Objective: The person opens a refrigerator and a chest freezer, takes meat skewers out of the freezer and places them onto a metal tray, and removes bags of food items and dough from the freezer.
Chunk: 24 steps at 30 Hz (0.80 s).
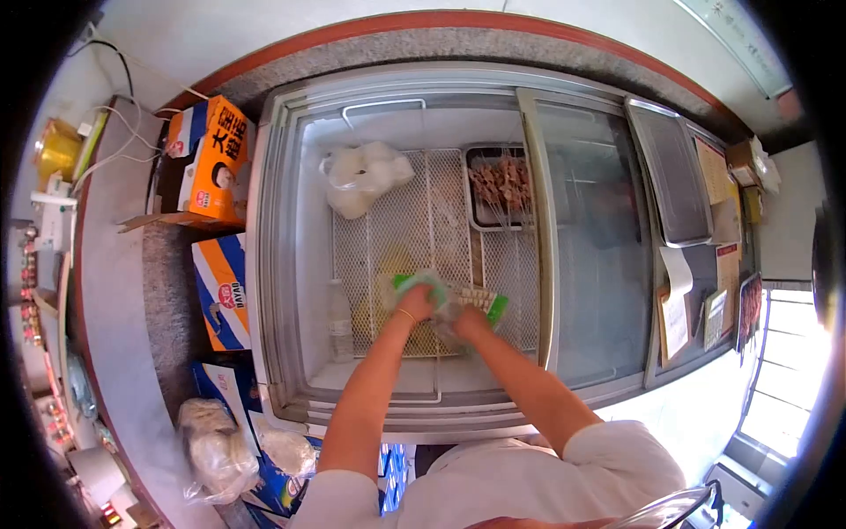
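Observation:
Both arms reach down into an open chest freezer (300, 203) with wire-mesh racks inside. My left hand (416, 302) is closed on a clear plastic packet with green print (418, 281). Beside it, my right hand (472, 324) grips a second clear packet with a green end (496, 309) and pale pieces showing through. The packets lie close together, and I cannot tell what food is in them. Under and left of the hands, some yellowish things show blurrily through the mesh. A clear bottle (339, 322) stands at the left wall.
A knotted white plastic bag (363, 176) lies at the rack's far left. Meat skewers (500, 181) fill a dark tray (480, 218) partly under the sliding glass lid (590, 238). Cardboard boxes (220, 163) line the left side; a metal tray (671, 176) rests on the right.

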Available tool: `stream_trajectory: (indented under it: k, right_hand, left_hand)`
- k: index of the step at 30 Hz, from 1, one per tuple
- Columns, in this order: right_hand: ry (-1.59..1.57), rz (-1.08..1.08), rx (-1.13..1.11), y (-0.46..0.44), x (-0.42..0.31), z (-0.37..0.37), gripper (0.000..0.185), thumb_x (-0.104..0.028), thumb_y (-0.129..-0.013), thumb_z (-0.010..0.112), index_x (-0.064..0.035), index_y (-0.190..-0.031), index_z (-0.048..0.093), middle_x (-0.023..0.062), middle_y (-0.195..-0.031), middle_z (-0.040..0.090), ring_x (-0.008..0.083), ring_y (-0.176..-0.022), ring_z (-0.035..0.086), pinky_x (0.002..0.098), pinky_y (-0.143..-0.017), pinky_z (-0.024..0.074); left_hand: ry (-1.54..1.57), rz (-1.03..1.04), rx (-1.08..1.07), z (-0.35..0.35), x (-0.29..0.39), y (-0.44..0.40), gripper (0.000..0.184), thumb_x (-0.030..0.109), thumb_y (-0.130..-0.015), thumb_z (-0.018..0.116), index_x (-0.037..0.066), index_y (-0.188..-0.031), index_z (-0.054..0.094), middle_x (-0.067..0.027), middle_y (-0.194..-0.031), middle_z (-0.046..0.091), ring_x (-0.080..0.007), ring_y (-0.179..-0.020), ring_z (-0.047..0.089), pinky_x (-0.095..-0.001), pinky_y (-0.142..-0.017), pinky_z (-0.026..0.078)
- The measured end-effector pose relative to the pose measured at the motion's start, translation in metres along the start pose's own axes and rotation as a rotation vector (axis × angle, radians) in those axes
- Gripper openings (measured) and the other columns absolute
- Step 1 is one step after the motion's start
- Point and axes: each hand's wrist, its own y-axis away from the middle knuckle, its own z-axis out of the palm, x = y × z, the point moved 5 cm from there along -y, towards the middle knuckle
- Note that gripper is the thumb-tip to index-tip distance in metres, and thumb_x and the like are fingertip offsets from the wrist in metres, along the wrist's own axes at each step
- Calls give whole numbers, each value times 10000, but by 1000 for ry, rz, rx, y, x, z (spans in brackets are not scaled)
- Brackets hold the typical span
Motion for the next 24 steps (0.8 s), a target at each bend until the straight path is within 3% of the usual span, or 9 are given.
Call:
stream_trajectory:
  k: [1, 4, 5, 7, 10, 16, 18, 21, 24]
  right_hand:
    - [-37, -214, 157, 30, -16, -26, 572, -156, -724, 630, 41, -1205, 392, 227, -1122, 502, 349, -1011, 506, 391, -847, 422]
    - [-245, -710, 470, 122, -35, -114, 498, -132, -755, 580, 9, -1194, 391, 195, -1179, 462, 358, -1114, 428, 408, -927, 356]
    - [-228, -718, 562, 149, -28, -144, 498, -100, -750, 585, 13, -1196, 395, 201, -1196, 448, 352, -1126, 417, 411, -946, 340]
    - [-203, -729, 781, 175, -2, -190, 517, -49, -739, 588, 9, -1212, 387, 202, -1231, 421, 351, -1153, 390, 426, -972, 313]
    - [-218, -681, 933, 167, 35, -219, 544, -48, -744, 574, 5, -1240, 355, 198, -1275, 379, 361, -1186, 354, 438, -990, 288]
    - [-154, -676, 861, 134, 56, -206, 587, -47, -787, 509, 10, -1313, 254, 198, -1339, 304, 363, -1232, 297, 422, -1027, 235]
    - [-252, -704, 825, 135, 52, -206, 575, -1, -786, 475, 8, -1317, 255, 197, -1348, 295, 356, -1246, 282, 418, -1030, 231]
    - [-332, -757, 780, 131, 46, -202, 576, 61, -776, 425, 1, -1323, 253, 196, -1369, 265, 354, -1270, 246, 412, -1037, 220]
    - [-304, -763, 778, 137, 26, -204, 585, 99, -771, 374, -13, -1331, 246, 193, -1388, 228, 350, -1290, 209, 403, -1042, 211]
  left_hand:
    - [156, -153, -91, -19, 4, 3, 600, 310, -759, 573, -11, -1233, 390, -204, -1293, 379, -368, -1207, 333, -405, -969, 315]
    - [204, -49, 677, -116, 11, 19, 640, 295, -739, 611, 5, -1253, 362, -206, -1268, 402, -375, -1150, 384, -429, -917, 342]
    - [99, 7, 995, -151, 24, 31, 677, 298, -725, 633, -6, -1259, 347, -221, -1265, 397, -379, -1148, 383, -431, -923, 334]
    - [6, 13, 1236, -203, 21, 25, 810, 319, -687, 677, -35, -1294, 274, -256, -1287, 346, -384, -1189, 333, -424, -982, 288]
    - [224, -133, 1274, -241, -23, -28, 946, 361, -642, 708, -63, -1315, 196, -281, -1313, 285, -385, -1231, 273, -417, -1028, 236]
    - [-351, 58, 1049, -238, -41, -112, 768, 262, -743, 607, 0, -1341, 202, -180, -1364, 275, -324, -1271, 240, -399, -1047, 209]
    - [-762, -33, 696, -220, -42, -140, 587, 179, -820, 482, 27, -1338, 251, -141, -1379, 270, -294, -1288, 220, -404, -1054, 183]
    - [-799, -200, 396, -185, -45, -144, 506, 143, -837, 421, 20, -1314, 305, -161, -1368, 283, -287, -1285, 232, -430, -1041, 197]
    - [-852, -149, 617, -155, -53, -149, 504, 139, -833, 415, 10, -1309, 308, -167, -1369, 284, -283, -1285, 234, -448, -1030, 207]
